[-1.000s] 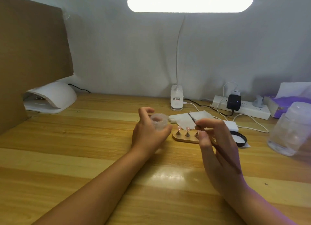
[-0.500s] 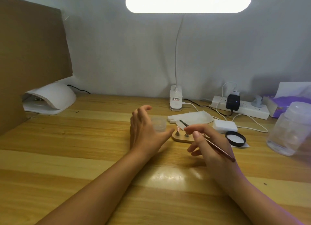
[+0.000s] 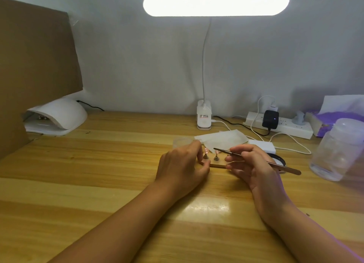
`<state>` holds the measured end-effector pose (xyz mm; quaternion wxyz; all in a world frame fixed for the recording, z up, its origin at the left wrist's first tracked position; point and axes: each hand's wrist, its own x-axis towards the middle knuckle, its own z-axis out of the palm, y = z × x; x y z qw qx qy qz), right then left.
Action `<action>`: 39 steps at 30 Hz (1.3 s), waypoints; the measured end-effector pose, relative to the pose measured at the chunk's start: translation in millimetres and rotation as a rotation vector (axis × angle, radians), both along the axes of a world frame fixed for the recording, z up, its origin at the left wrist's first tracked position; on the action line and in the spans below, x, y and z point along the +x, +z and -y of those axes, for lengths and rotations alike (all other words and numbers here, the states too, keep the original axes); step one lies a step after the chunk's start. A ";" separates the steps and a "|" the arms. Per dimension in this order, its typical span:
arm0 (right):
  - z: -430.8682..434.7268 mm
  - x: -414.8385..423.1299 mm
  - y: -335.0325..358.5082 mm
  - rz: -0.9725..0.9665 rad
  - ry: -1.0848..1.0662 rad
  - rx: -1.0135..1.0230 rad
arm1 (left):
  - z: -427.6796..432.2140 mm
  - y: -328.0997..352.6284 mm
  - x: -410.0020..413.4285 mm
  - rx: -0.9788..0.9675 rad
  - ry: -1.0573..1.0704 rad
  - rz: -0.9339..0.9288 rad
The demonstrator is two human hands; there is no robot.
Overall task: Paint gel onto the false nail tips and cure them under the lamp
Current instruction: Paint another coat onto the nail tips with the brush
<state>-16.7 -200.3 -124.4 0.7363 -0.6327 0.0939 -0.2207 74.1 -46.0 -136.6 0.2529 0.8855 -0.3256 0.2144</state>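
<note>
**A:** Which containers are near the hands?

**B:** A small gel jar (image 3: 182,141) stands just behind the left hand (image 3: 183,164). It is squat, round and translucent, and too hazy for me to tell what is in it. Well to the right of the right hand (image 3: 256,168) stands a big frosted plastic jar (image 3: 338,148) with a rounded cap. A black lid (image 3: 280,160), a flat ring, peeks out from behind that hand.

**A:** And the hands themselves?

**B:** The left hand's thumb and curled fingers pinch the left end of the wooden strip (image 3: 217,165). The right hand holds a slim brush (image 3: 279,165) with a metallic handle between thumb and fingertips. Its dark tip points left, towards the left hand.

**A:** Where are the nail tips?

**B:** The nail tips (image 3: 206,150) are between the two hands. They are pinkish and glossy, upright on little cone-shaped stands on the strip. The brush tip hovers just above the second one.

**A:** The lamp?

**B:** The curing lamp (image 3: 59,117), a smooth white dome, sits far to the left of the left hand on the striped wooden table (image 3: 98,184).
</note>
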 end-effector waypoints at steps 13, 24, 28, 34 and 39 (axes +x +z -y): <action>0.0 0.9 1.4 -0.002 0.039 0.000 | -0.9 0.8 5.8 -0.083 -0.133 -0.200; 1.5 0.9 1.5 0.011 0.075 -0.024 | -1.6 0.7 10.0 -0.071 -0.112 -0.244; 1.4 0.5 1.2 0.007 0.096 -0.026 | -2.0 1.9 9.4 -0.078 -0.127 -0.245; 2.4 0.1 0.7 -0.022 0.102 0.023 | 0.6 1.2 3.7 -0.008 -0.121 -0.074; 2.4 -0.3 3.7 -0.019 0.070 0.062 | 0.5 2.0 1.6 -0.015 -0.161 -0.044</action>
